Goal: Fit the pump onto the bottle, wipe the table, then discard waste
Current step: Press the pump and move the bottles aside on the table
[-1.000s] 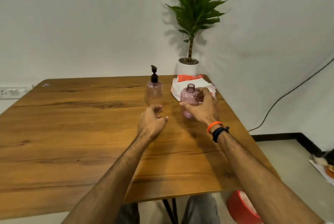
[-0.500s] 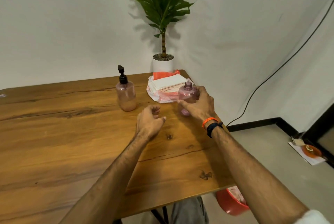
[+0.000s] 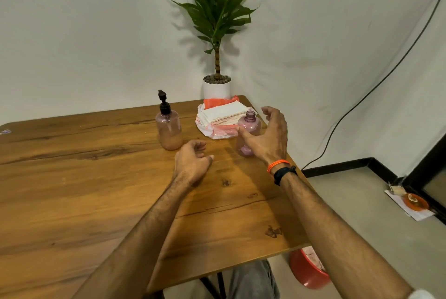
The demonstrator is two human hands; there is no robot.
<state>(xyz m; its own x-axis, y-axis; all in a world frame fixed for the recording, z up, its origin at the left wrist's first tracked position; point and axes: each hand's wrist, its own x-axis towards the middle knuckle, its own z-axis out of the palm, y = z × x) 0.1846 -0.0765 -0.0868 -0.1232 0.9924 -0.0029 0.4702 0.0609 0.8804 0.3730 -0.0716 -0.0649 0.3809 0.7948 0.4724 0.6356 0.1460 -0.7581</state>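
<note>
A pink bottle with no cap (image 3: 251, 123) stands upright near the right edge of the wooden table (image 3: 72, 190). My right hand (image 3: 268, 139) hovers just beside it with fingers spread apart; only the thumb is close to the bottle's side. A second pink bottle (image 3: 169, 129), part full of liquid, stands to the left with a black pump (image 3: 163, 102) on it. My left hand (image 3: 193, 162) hangs over the table between the two bottles, fingers loosely curled and holding nothing.
A pack of white tissues in an orange and white wrapper (image 3: 223, 117) lies behind the open bottle. A potted plant (image 3: 217, 85) stands in the corner. A red bin (image 3: 307, 273) sits on the floor under the table's right edge.
My right hand has let go of the capless bottle and its fingers have spread. The left hand has stayed put. The view has swung a little to the left.
</note>
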